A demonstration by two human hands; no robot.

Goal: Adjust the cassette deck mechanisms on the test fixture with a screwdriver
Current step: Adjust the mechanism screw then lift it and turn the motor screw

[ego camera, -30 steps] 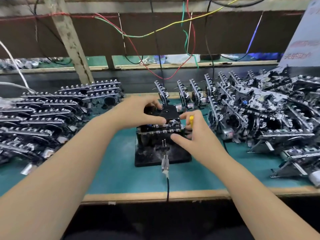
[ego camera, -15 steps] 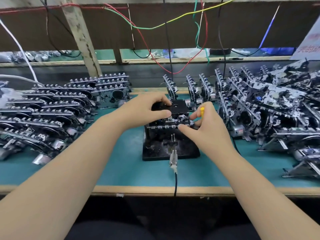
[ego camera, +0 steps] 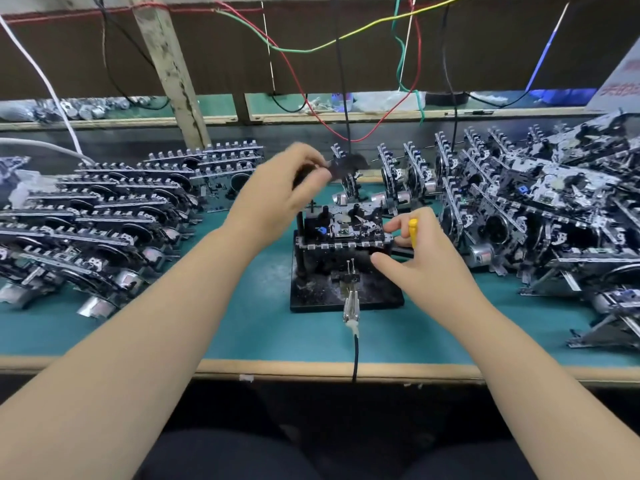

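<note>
A cassette deck mechanism (ego camera: 341, 230) sits on the black test fixture (ego camera: 311, 292) in the middle of the green bench. My left hand (ego camera: 280, 192) is raised above and behind the mechanism and pinches a black cassette-shaped piece (ego camera: 346, 166), which is blurred. My right hand (ego camera: 420, 258) is at the mechanism's right side, thumb near its front right corner, and holds a yellow-handled screwdriver (ego camera: 413, 230). The screwdriver's tip is hidden behind my hand.
Rows of stacked mechanisms (ego camera: 104, 216) fill the bench on the left, and a taller heap (ego camera: 540, 209) crowds the right. Several stand upright behind the fixture (ego camera: 398, 174). A clip with a black cable (ego camera: 351, 303) runs off the front edge. Coloured wires (ego camera: 311, 50) hang overhead.
My left hand has lifted the black piece off the top of the mechanism and carried it up and back. My right hand stays beside the mechanism with the screwdriver.
</note>
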